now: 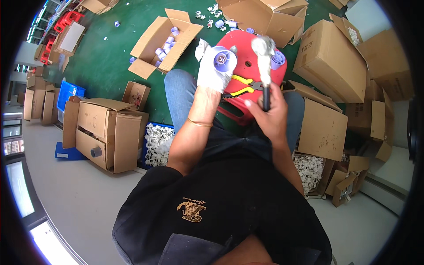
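Observation:
My left hand (208, 76), in a white glove, is closed around a light purple plastic cup-shaped part (224, 66), its round mouth and inner spokes facing up. Bare, my right hand (274, 115) grips the black handle of a hammer-like tool (264, 66) with a pale shaft and a lumpy whitish head; the head is blurred. Both hands are over a red plastic stool (240, 42) between my knees. Pliers with yellow-and-black handles (243, 80) lie on the stool between the hands. Another purple part (278, 58) sits at the stool's right edge, beyond the tool.
Ahead to the left, an open carton (148, 39) holds several purple parts. Small white pieces fill a blue bin (157, 143) by my left leg and a heap (309, 170) at my right. Cartons (331, 55) crowd the right side; another carton (126, 141) stands at left.

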A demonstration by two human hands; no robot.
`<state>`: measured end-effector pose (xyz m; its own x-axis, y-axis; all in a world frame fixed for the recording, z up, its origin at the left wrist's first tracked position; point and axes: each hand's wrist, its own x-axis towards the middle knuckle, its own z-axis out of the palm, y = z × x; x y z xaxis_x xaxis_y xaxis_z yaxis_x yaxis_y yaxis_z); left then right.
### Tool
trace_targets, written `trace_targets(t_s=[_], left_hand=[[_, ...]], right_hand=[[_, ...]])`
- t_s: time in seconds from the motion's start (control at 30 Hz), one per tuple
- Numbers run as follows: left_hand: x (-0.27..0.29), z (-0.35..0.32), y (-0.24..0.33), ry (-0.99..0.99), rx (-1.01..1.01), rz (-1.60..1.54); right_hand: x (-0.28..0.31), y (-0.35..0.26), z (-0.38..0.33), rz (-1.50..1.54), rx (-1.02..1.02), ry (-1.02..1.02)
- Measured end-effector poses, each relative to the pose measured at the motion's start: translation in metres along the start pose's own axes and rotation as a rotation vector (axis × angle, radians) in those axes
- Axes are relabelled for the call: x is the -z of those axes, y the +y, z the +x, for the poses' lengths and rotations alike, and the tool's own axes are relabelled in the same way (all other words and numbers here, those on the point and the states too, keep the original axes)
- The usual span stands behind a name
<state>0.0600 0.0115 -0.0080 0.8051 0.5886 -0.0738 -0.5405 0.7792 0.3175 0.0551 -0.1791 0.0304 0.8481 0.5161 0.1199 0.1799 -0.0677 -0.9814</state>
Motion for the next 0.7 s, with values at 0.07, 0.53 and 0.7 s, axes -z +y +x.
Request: trace_targets(t_s=[0.07,0.53,0.7], left_hand=[[0.033,-0.003,-0.007,0.050,0.132,-0.113],[0.030,-0.018,-0.024,0.111,0.335,-0.099],[0.016,-0.021,0.004,0.192,0.086,0.099]], right_hand=[[-0.022,-0.005,0.008,0.036,0.035,-0.003],[-0.022,0.001,0.006,-0.043,0.143,0.188],[-0.013,-0.022,0.018,0.035,0.076,0.189]])
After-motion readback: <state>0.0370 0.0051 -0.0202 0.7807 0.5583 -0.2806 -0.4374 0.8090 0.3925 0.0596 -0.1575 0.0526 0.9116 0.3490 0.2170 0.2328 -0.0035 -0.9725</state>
